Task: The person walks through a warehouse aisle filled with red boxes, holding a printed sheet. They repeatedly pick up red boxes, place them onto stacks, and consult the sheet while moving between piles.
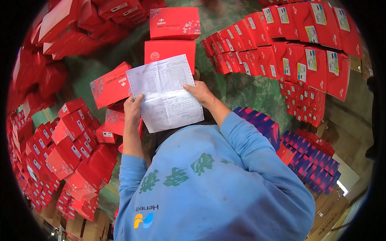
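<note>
A creased white printed form (166,93) with punched side edges is spread in front of my body. My left hand (132,108) pinches its left edge, thumb on top. On the opposite side, my right hand (200,93) grips the right edge, the thumb lying on the printed tables. The sheet bears print and some handwriting. Just beyond it lies a red box (170,49), partly covered by the paper. Another red box (175,23) sits behind that one. A tilted red box (111,84) rests beside my left hand.
Stacked red shoe-type boxes (75,141) crowd the left. Rows of labelled red boxes (313,60) stand at the right, with blue and pink boxes (313,162) lower down. More red boxes (99,24) fill the upper left. Green floor (235,93) shows between the stacks.
</note>
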Demonstrator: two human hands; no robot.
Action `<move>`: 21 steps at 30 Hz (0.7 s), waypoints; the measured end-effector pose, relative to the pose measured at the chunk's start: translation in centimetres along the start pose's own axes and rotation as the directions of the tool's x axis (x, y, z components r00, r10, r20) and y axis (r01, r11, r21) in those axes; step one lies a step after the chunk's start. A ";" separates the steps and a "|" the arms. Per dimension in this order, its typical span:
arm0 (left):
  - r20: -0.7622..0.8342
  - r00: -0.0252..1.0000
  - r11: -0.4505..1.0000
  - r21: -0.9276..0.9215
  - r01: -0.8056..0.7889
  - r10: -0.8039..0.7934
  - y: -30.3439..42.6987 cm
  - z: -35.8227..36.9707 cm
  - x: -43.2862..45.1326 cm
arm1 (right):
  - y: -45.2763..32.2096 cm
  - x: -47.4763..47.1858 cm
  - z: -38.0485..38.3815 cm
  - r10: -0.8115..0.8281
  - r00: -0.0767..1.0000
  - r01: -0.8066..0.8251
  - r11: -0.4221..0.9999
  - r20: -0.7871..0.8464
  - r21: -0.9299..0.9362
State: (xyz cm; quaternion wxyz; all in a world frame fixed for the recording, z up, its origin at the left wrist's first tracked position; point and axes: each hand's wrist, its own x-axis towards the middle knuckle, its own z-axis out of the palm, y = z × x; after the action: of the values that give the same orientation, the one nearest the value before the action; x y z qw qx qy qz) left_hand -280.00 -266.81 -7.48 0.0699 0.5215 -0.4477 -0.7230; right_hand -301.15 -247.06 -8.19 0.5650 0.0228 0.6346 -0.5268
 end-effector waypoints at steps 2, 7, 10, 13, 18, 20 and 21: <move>-0.001 1.000 1.000 0.015 -0.006 0.006 -0.6 0.0 0.4 | 0.2 -0.1 -0.3 0.026 0.999 -0.027 1.000 -0.035 -0.016; -0.006 1.000 0.999 -0.047 0.006 -0.006 -1.9 0.1 0.6 | 0.8 -0.4 0.0 0.007 0.999 -0.008 1.000 -0.051 -0.004; 0.022 0.998 0.997 -0.060 0.057 -0.055 -3.1 0.1 1.2 | 3.1 1.0 -1.9 -0.060 0.987 0.022 0.968 -0.146 -0.250; 0.075 0.974 0.976 -0.038 0.217 -0.213 -0.9 0.2 -0.3 | 2.0 0.3 -1.4 -0.022 0.979 -0.018 0.981 -0.201 -0.195; 0.185 0.963 0.920 -0.304 0.247 -0.197 -2.5 -1.0 -2.3 | 2.1 1.0 -1.6 -0.008 0.990 0.007 1.000 -0.141 -0.005; 0.193 0.958 0.922 -0.285 0.261 -0.212 -3.5 -1.5 -2.8 | 1.8 1.1 -1.6 -0.019 0.991 0.021 1.000 -0.133 0.015; 0.199 0.955 0.918 -0.289 0.271 -0.219 -3.8 -1.6 -3.1 | 1.5 1.1 -1.6 -0.017 0.992 0.019 1.000 -0.126 0.016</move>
State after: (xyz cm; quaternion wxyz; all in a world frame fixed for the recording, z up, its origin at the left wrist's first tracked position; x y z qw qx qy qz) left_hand -275.97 -263.72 -8.12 0.0234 0.4951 -0.2627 -0.8278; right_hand -301.73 -245.86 -10.30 0.5187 0.0551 0.6646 -0.5349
